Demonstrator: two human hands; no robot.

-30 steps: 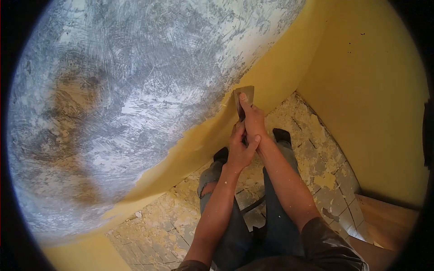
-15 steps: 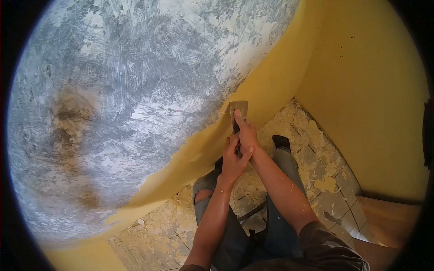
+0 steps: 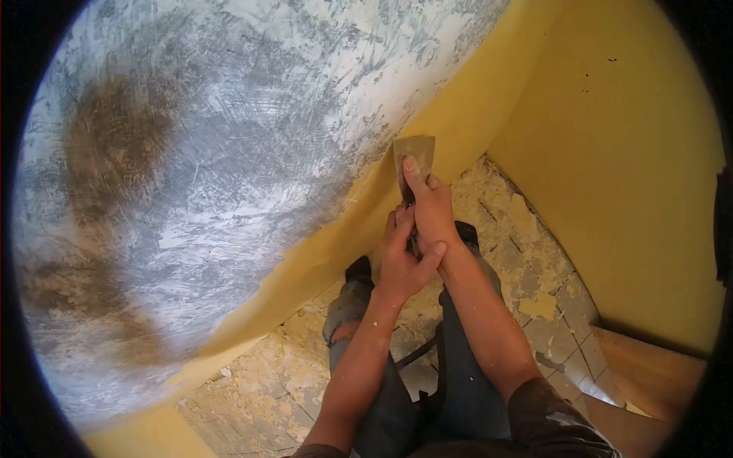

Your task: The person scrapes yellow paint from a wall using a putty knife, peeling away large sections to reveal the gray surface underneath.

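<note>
My right hand [image 3: 434, 211] is closed around a scraper, its thumb pressed flat on the broad metal blade [image 3: 419, 145]. The blade's edge meets the yellow coating on the wall [image 3: 458, 99], close beside the ragged border of the scraped grey-white area [image 3: 252, 130]. Just below, my left hand [image 3: 402, 263] is closed about the lower end of the scraper, with its thumb lying against my right wrist. The handle is mostly hidden by both hands.
A yellow wall [image 3: 626, 168] rises on the right and meets the scraped wall at a corner. Yellow flakes litter the tiled floor [image 3: 565, 336] around my legs and feet. A brown wooden board [image 3: 649, 366] lies at the lower right.
Both hands and the scraper have shifted slightly up and right in view, and the blade now shows wider. The view has also shifted a little.
</note>
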